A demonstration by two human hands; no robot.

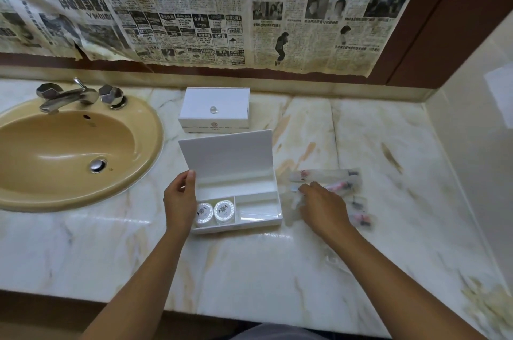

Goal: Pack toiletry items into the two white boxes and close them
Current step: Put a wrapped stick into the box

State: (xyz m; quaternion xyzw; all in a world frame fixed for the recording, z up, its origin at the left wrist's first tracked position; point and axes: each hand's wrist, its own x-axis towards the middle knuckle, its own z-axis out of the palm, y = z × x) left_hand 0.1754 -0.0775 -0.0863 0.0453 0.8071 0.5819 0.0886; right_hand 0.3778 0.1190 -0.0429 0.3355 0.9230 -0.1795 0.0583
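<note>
Toiletry sachets (337, 187) lie in a blurred heap on the marble worktop (249, 270), just right of the open white box (237, 200), and the right hand (323, 207) is on top of them, fingers (306, 189) bent down into the pile; motion blur hides whether they have actually pinched one, so that cannot be told. Over on the other side, the left hand (179, 202) grips the box's left wall, thumb up at the lower corner of the raised lid (226, 152), fingers curled round the edge. Inside the box, two round white jars (215, 212) sit side by side in the front left compartment; the front right compartment holds something clear and flat, hard to make out. The long rear compartment shows only white. Behind it stands the second white box (213, 110), lid shut, a small clear knob on top. Further left, a tan sink (66, 150) with a chrome tap (69, 96) is set into the worktop. Old newspaper (194, 6) covers the wall behind.
</note>
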